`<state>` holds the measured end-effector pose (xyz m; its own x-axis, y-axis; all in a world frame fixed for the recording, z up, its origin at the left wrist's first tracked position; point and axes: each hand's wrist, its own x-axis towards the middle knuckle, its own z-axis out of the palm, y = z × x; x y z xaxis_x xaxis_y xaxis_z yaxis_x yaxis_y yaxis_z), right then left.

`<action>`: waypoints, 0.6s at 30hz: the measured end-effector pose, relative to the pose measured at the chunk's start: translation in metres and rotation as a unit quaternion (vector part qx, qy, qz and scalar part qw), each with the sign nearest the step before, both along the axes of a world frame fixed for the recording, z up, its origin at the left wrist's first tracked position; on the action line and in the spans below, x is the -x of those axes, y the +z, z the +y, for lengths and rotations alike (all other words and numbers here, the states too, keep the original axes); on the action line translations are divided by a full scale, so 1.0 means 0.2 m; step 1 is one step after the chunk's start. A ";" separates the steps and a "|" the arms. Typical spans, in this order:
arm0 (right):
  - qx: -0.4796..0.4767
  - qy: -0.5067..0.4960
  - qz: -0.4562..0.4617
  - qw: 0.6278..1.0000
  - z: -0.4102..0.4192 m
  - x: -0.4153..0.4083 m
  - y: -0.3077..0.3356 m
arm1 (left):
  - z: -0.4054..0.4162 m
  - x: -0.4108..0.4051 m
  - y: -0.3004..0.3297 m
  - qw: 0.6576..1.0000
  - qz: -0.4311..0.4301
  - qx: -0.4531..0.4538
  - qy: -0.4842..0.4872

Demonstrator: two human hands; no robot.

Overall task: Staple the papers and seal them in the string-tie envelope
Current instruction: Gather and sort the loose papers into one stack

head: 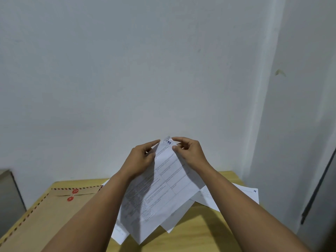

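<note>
Forearms: both of mine reach up from the bottom edge and meet at the raised corner of the papers (160,182).
Left hand (143,157): my grip pinches the left side of that top corner, forefinger stretched out along the edge, thumb on the printed face.
Right hand (189,151): my grip pinches the same corner from the right, thumb and forefinger closed on the sheet, the other fingers curled behind.
Papers: several printed sheets held together, lifted and tilted, hanging down from my grip toward me; their lower corners fan out unevenly. A blue handwritten mark sits on the corner between my two hands; I cannot tell whether a staple is there.
Loose sheet (241,195): below and right of my grip, lying flat on the worktop (200,233), a blue 4 written in its far corner, partly under my right forearm.
String-tie envelope (45,208): below and left of my grip, flat on the worktop, brown with a striped border, flap down, two red discs near the flap edge.
Worktop: pale wood, under everything I hold.
Wall (145,70): plain white, straight behind my grip.
</note>
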<state>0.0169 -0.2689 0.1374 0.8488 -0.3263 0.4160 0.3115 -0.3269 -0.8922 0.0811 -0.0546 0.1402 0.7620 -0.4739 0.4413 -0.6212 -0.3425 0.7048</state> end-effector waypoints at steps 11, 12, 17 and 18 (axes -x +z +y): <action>0.010 -0.024 0.006 1.000 -0.03 -0.05 -0.15 | -0.05 -0.03 -0.08 0.999 -0.014 -0.041 -0.001; 0.017 -0.031 0.007 0.999 -0.03 -0.05 -0.17 | -0.06 -0.03 -0.10 0.999 -0.012 -0.043 -0.001; 0.020 -0.044 0.029 0.998 -0.05 -0.10 -0.29 | -0.11 -0.08 -0.17 0.998 0.013 -0.063 -0.003; 0.016 -0.045 0.037 0.998 -0.06 -0.11 -0.32 | -0.12 -0.09 -0.19 0.997 0.019 -0.069 -0.005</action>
<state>0.0391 -0.2807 0.0730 0.8460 -0.3896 0.3639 0.2126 -0.3793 -0.9005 0.0999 -0.0786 0.1016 0.7721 -0.5355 0.3422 -0.5989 -0.4330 0.6737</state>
